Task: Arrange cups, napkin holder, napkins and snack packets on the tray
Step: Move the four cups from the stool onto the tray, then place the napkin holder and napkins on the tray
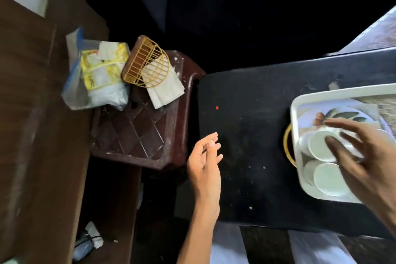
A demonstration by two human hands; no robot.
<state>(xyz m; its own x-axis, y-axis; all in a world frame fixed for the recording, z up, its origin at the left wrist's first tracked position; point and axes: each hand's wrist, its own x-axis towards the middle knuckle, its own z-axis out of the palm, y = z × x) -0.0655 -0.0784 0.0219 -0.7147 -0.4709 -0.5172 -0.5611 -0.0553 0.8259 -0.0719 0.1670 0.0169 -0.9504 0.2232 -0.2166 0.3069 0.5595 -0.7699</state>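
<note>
- Napkin holder (145, 62): gold wire on a brown base, tipped over on the dark stool (137, 133) and not upright. We read the base as running from about 1 to 7 o'clock, with the wire arches facing 4 o'clock.
- Napkins (164, 90): a white folded wad, partly caught in the wire and spilling out at the holder's 5 o'clock onto the stool.
- Snack packets (100, 68): yellow and white, inside a clear plastic bag (72, 83), touching the holder at its 9 o'clock.
- Left hand (204, 161): fingers loosely curled and holding nothing, over the black counter (246, 135). The holder lies at its 11 o'clock, across the gap between counter and stool. We judge this the nearer hand by a wide margin.
- Tray (310, 96): white, on the counter at the left hand's 3 o'clock, well apart from the stool's goods.
- Cups (321, 146): white, already inside the tray at its near left corner, beside a leaf-patterned plate (347, 113).
- Right hand (360, 156): fingers spread straight over the cups, gripping nothing. Blur keeps us from telling whether it touches them.
- Judgement: the cups look placed, and the holder, napkins and packets are all outstanding. The coming reach runs from the left hand towards 11 o'clock, and the carry then runs back to 3 o'clock.
- Risk, as we see it: lifting the tipped holder by its wire may shed the loose napkins.
</note>
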